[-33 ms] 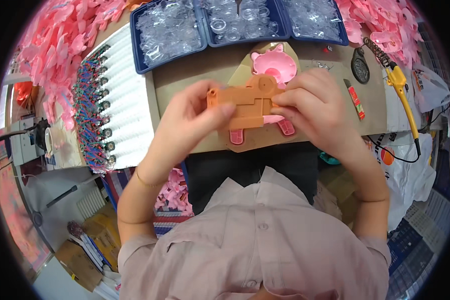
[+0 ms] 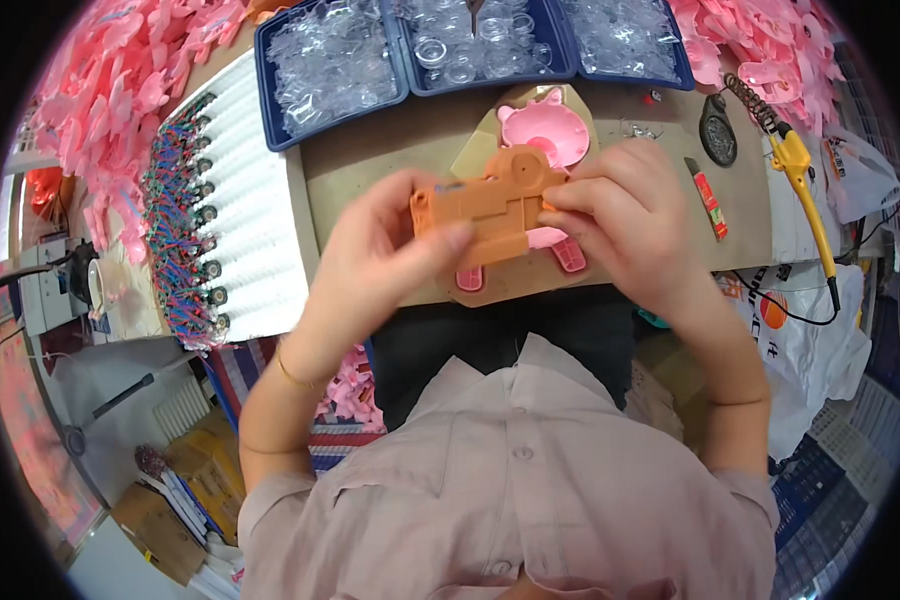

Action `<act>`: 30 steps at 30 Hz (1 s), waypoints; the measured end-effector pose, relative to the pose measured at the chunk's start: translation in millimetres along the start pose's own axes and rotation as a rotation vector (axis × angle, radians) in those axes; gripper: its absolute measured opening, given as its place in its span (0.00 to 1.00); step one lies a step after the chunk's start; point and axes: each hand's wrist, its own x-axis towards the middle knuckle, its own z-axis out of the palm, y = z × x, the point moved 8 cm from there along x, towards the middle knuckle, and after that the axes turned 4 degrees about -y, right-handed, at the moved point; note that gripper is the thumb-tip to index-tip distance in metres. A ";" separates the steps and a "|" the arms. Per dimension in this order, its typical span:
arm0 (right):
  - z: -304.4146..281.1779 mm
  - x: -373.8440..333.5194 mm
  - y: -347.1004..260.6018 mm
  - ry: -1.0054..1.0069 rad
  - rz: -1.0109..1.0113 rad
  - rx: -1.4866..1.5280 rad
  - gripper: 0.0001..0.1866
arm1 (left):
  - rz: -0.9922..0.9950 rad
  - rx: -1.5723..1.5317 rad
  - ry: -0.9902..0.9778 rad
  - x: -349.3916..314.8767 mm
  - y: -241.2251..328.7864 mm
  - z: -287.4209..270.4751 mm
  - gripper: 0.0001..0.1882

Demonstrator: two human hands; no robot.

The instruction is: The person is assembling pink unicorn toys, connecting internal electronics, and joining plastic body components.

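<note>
Both hands hold up an orange plastic housing (image 2: pixel 495 212), a boxy moulded part with a round boss and stepped ribs. My left hand (image 2: pixel 385 230) grips its left end, thumb lying across the face and fingers behind. At its right end, my right hand (image 2: pixel 625 215) pinches with thumb and fingertips, partly hiding that edge. Under and behind the housing lies a pink animal-shaped plastic shell (image 2: pixel 547 130), its eared head and two legs showing and its middle covered. The shell rests on a tan board (image 2: pixel 488 290) at the table's front edge.
Blue trays (image 2: pixel 410 90) of clear plastic parts line the back. A white ridged tray (image 2: pixel 260 210) with bundled coloured wires stands left. Pink parts (image 2: pixel 135 110) are heaped at both far corners. Right are a red cutter (image 2: pixel 708 205), a dark oval object (image 2: pixel 718 130) and a yellow-handled soldering iron (image 2: pixel 792 158).
The orange housing has tilted slightly, its right side rising a little. Both hands keep their hold, and the whole view has shifted slightly.
</note>
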 end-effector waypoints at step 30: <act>7.5 -16.4 17.3 -0.058 0.359 0.514 0.35 | 0.611 0.514 0.169 -40.7 6.4 25.1 0.23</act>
